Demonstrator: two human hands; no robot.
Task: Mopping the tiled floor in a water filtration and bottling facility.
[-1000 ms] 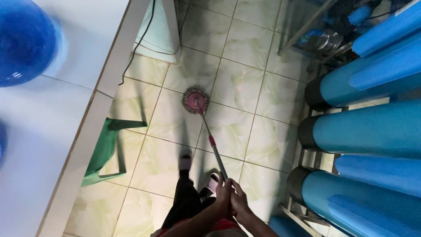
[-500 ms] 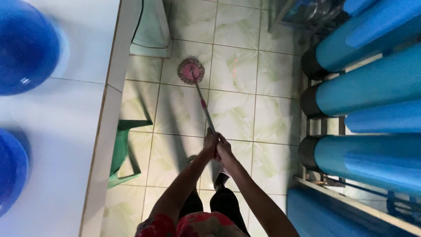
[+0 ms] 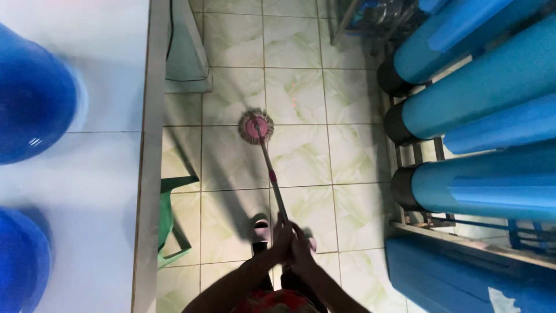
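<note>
The mop handle (image 3: 272, 174) is clasped by both hands (image 3: 292, 246) together, its round head (image 3: 256, 126) pressed on the tiled floor (image 3: 301, 93). The green chair (image 3: 171, 220) could be struck on a leftward sweep.

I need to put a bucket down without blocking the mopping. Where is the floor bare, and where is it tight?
Bare tiles lie between the mop head and the blue tanks, and between the mop head and the white counter. It is crowded near the green stool, around the hands and feet, and by the pipework in the far right corner.
</note>
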